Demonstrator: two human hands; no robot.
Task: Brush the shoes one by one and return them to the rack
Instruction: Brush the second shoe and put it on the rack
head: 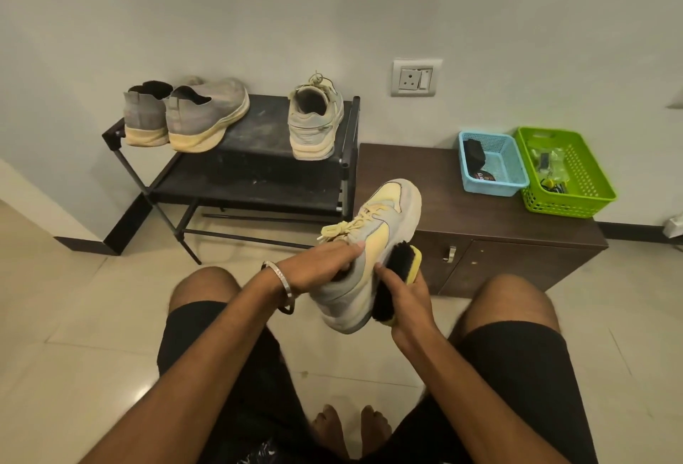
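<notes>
With the left hand [325,264] gripping the sneaker [369,260] and the right hand [406,297] wrapped around the brush [397,279], the person should sweep bristles firmly along its side in 1 direction.

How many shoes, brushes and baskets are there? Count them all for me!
Shoes: 4 (grey pair and one pale sneaker on the rack, one sneaker in the left hand)
Brushes: 1 (shoe brush in the right hand)
Baskets: 2 (blue basket, green basket)
Total: 7

A home entryway: a shoe rack [236,153] against the wall, a low cabinet [480,242], tiled floor [74,316].
</notes>
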